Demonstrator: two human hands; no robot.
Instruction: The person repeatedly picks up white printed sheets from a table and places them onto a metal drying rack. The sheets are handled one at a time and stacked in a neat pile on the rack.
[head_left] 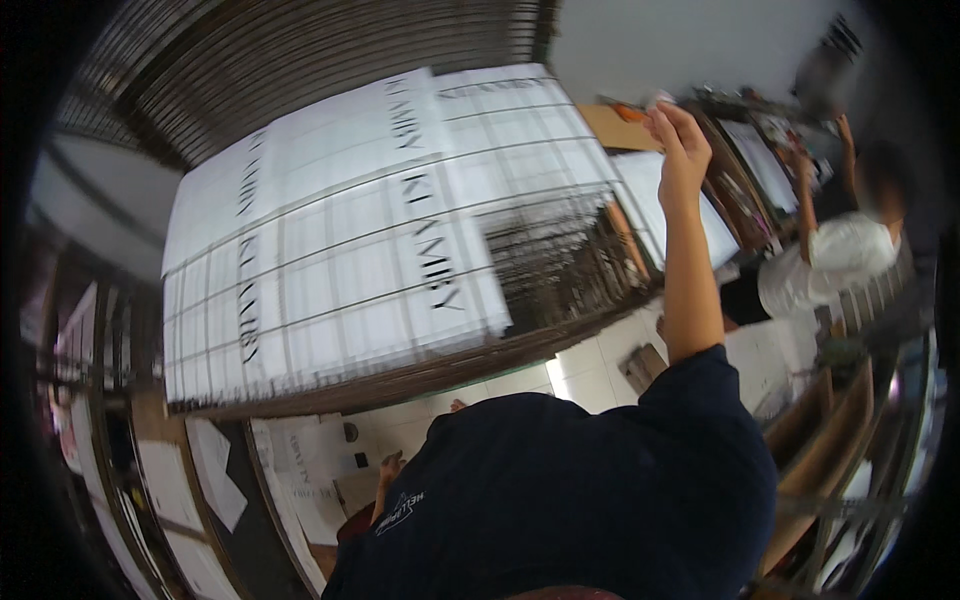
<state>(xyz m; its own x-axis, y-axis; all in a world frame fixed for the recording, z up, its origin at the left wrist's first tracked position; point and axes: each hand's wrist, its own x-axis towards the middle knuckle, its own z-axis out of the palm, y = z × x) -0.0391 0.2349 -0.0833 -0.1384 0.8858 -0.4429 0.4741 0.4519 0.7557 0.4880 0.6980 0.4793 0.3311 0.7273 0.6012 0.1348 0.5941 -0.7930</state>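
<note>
Navy fabric fills the near centre of my view: the wearer's shirt. At its left margin I register a patch of bare skin, too small for me to class as hand or foot; I cannot tell the state of the left grip. Pale floor tiles run between the shirt and the wire rack.

White sheets with black lettering lie on the rack. They extend from its left edge across the middle and up to its far edge, overlapping in places, with grid lines showing across them. Toward the near right corner, I see bare wire mesh.

Beyond the rack's right edge, the right hand is raised on an extended forearm. Its grip is together, fingertips clamped on a small pale item, too blurred for me to identify. Just left of the fingertips, I note an orange object. A white panel lies behind the forearm.

Farther right, I observe a co-worker in a white top, arms raised. Past the rack's far edge stands a tilted section of slats.
</note>
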